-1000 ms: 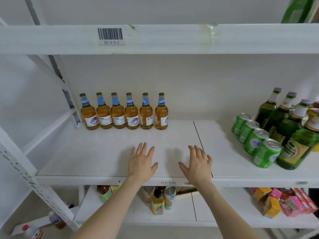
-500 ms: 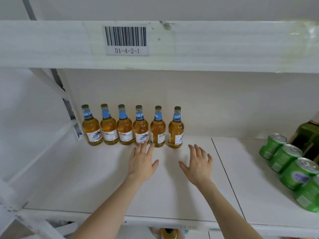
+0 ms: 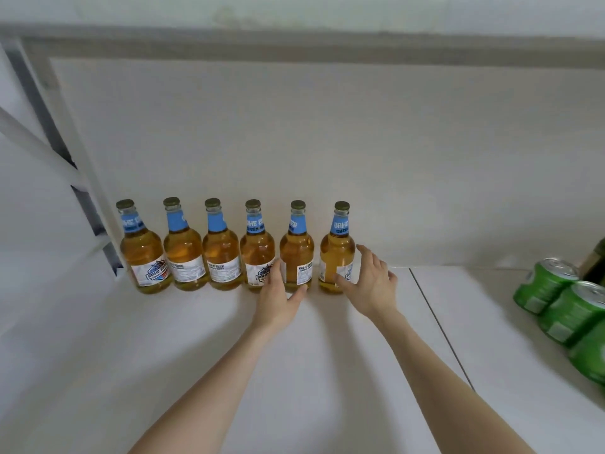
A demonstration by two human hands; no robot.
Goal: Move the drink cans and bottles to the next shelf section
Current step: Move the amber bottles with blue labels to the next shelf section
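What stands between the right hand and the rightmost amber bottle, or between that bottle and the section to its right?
Nothing visible. The right hand is at the bottle, thumb before its label. Bare shelf runs across the seam; the green cans stand farther right.

white shelf (image 3: 131, 355) | six amber bottles (image 3: 221, 257) rear-left | green cans (image 3: 573, 309) right

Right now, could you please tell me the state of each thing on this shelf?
Six amber bottles: capped, upright, in one row at the back.
Green cans: together on the right section.
Left hand: open, around the fifth bottle from left.
Right hand: open, around the rightmost bottle.
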